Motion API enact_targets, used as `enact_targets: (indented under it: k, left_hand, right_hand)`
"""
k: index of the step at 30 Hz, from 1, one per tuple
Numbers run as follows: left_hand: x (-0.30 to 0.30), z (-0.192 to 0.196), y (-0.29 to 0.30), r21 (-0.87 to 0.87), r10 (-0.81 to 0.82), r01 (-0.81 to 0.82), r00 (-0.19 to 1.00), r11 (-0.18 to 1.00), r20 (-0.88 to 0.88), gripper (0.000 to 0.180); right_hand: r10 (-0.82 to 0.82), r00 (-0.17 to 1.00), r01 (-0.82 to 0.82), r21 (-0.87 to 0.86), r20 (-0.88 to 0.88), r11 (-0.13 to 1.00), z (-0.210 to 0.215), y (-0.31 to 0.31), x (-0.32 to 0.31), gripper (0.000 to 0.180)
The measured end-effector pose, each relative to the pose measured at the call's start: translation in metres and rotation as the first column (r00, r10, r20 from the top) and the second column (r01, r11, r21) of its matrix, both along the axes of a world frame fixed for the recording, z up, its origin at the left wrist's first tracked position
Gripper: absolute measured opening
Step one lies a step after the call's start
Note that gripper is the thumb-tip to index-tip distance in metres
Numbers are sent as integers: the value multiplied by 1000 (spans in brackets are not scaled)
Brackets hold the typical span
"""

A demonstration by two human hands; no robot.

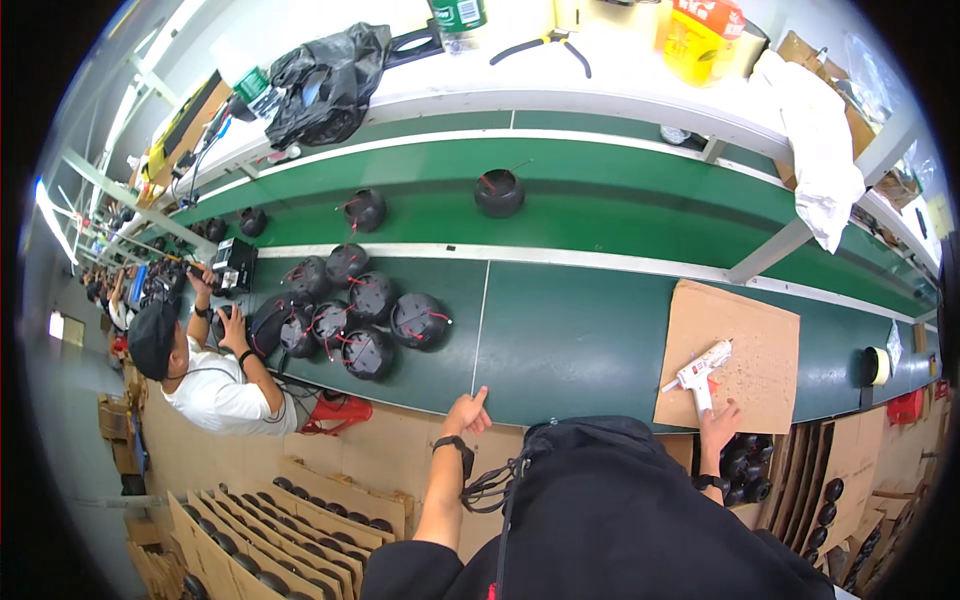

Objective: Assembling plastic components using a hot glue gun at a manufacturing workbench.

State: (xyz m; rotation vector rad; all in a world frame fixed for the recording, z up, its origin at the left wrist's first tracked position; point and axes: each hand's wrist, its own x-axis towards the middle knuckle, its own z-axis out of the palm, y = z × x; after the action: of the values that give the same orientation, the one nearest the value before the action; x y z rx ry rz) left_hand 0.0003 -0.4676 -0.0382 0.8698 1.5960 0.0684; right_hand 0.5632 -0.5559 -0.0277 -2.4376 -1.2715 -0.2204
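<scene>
My left hand is at the near edge of the dark green bench, thumb stretched up and fingers loosely bent, holding nothing. On the right, my right hand is closed around the lower handle of a white hot glue gun with a red trigger. The gun lies over a stained cardboard sheet, its nozzle toward the left. Left of my left hand, several round black shells with red wires are grouped on the bench.
A co-worker in a white shirt and dark cap sits at the left, handling a black part. Behind the bench runs a green conveyor bearing more shells. A white shelf holds pliers. Cardboard dividers with black parts stand below; a tape roll is far right.
</scene>
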Motion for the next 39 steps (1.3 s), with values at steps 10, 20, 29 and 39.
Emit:
enact_targets:
  k: [10,20,29,39]
  left_hand:
    - [-7,-15,37,-348,-192,267,953,899,235,78]
    - [71,-1,251,439,-36,-174,902,881,430,20]
    - [77,-18,378,345,557,-739,667,579,495,59]
    - [80,-7,437,381,428,-576,807,724,407,105]
  right_hand:
    - [-121,984,44,-469,-134,882,-13,38,-14,78]
    - [-107,953,16,-307,-285,952,29,66,-25,54]
    - [-247,399,231,-164,-883,959,92,34,-39,42]
    - [-209,779,100,-210,-592,972,130,44,-41,49]
